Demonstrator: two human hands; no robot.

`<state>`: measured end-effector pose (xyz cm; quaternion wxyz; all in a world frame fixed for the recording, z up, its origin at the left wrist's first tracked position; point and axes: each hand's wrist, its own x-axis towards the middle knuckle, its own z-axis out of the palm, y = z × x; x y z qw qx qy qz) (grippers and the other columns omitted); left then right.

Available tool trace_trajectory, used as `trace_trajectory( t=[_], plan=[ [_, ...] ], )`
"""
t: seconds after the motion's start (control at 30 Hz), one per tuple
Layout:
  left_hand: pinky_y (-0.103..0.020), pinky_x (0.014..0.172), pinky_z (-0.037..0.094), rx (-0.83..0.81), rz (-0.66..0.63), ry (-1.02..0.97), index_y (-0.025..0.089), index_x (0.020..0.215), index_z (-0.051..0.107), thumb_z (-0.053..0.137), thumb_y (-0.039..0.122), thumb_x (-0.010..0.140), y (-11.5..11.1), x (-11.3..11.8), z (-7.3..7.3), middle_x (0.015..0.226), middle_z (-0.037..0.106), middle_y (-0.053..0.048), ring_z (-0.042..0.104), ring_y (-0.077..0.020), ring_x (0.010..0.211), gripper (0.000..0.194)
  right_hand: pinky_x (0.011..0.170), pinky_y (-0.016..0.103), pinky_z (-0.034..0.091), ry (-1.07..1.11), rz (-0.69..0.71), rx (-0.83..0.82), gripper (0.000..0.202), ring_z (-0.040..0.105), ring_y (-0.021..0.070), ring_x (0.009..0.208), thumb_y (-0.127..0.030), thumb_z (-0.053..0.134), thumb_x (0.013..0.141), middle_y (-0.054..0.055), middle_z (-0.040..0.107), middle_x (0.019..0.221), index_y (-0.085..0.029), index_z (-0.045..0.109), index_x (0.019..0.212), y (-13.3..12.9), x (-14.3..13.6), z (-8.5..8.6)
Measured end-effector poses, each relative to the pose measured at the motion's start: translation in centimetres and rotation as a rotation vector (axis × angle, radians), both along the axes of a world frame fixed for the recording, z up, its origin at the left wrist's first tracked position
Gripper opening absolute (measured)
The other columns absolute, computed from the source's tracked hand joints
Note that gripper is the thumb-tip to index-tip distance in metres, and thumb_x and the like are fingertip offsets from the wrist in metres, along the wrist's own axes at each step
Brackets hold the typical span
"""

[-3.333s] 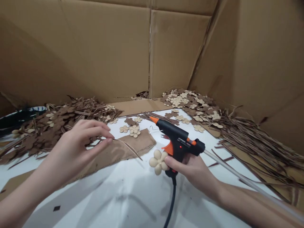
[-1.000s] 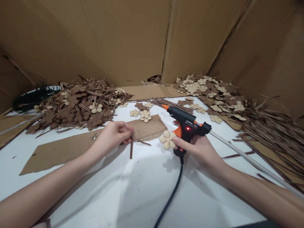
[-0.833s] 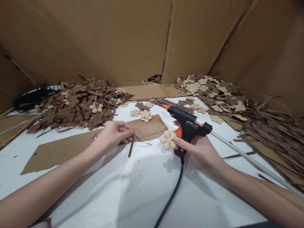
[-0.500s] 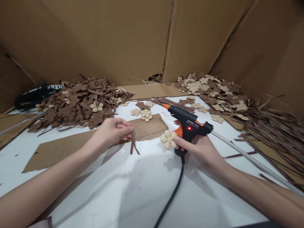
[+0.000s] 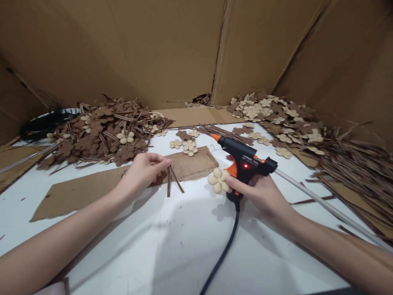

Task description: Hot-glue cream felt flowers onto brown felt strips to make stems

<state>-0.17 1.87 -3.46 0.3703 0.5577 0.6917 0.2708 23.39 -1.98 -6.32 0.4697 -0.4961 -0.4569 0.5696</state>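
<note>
Left hand (image 5: 143,169): grip pinches brown ribbon (image 5: 169,183) at fingertips, tails hanging near side. Right hand (image 5: 264,191): grip wraps glue gun (image 5: 241,153), cream flower (image 5: 218,180) at thumb, left.

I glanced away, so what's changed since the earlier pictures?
The left hand has curled further closed; its ribbon, which slanted out to the right, now shows two tails hanging down. The right hand still holds the glue gun and cream flower.
</note>
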Motion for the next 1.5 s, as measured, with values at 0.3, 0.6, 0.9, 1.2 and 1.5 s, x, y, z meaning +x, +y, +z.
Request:
trace_trajectory(
  t=[0.3, 0.6, 0.9, 1.2, 1.5],
  plan=[
    [-0.014, 0.031, 0.021, -0.004, 0.003, 0.002, 0.013, 0.067, 0.061, 0.061, 0.033, 0.072, 0.0, 0.1, 0.0, 0.039, 0.044, 0.005, 0.033, -0.004, 0.033, 0.021, 0.054, 0.022, 0.044, -0.014, -0.014, 0.034, 0.04, 0.057, 0.0118, 0.06, -0.03, 0.071, 0.071, -0.003, 0.06, 0.065, -0.02, 0.052, 0.104, 0.1, 0.0, -0.3],
    [-0.016, 0.034, 0.026, 0.017, 0.015, -0.053, 0.012, 0.068, 0.061, 0.062, 0.036, 0.07, 0.2, -0.2, -0.6, 0.046, 0.051, 0.001, 0.04, -0.007, 0.038, 0.024, 0.055, 0.025, 0.045, -0.067, -0.054, 0.035, 0.031, 0.057, 0.0139, 0.063, -0.031, 0.072, 0.068, -0.001, 0.058, 0.068, -0.018, 0.057, 0.092, 0.1, -0.2, -0.3],
    [-0.017, 0.049, 0.041, 0.131, -0.182, -0.029, 0.018, 0.064, 0.064, 0.064, 0.04, 0.069, -2.4, 1.1, 1.8, 0.057, 0.065, 0.001, 0.057, -0.0112, 0.052, 0.023, 0.061, 0.026, 0.047, -0.127, -0.065, 0.127, 0.024, 0.059, 0.0154, 0.07, -0.03, 0.067, 0.072, 0.0, 0.06, 0.073, -0.019, 0.057, 0.09, 0.1, -0.4, 0.0],
    [-0.018, 0.052, 0.043, 0.246, -0.275, -0.089, 0.02, 0.064, 0.064, 0.064, 0.033, 0.071, -5.3, 3.9, 1.8, 0.057, 0.066, 0.002, 0.059, -0.0119, 0.053, 0.015, 0.072, 0.033, 0.048, -0.151, -0.062, 0.194, 0.021, 0.061, 0.0199, 0.08, -0.034, 0.065, 0.073, 0.003, 0.063, 0.081, -0.018, 0.056, 0.084, 0.0, -1.3, -0.6],
    [-0.023, 0.055, 0.041, 0.489, -0.376, 0.079, 0.021, 0.065, 0.055, 0.053, 0.03, 0.081, -6.0, 5.4, 0.4, 0.062, 0.061, 0.003, 0.054, -0.0137, 0.059, 0.018, 0.076, 0.032, 0.048, -0.152, -0.055, 0.224, 0.022, 0.061, 0.019, 0.081, -0.032, 0.063, 0.074, 0.002, 0.063, 0.083, -0.019, 0.057, 0.09, -0.7, -2.1, 0.3]
  ],
)
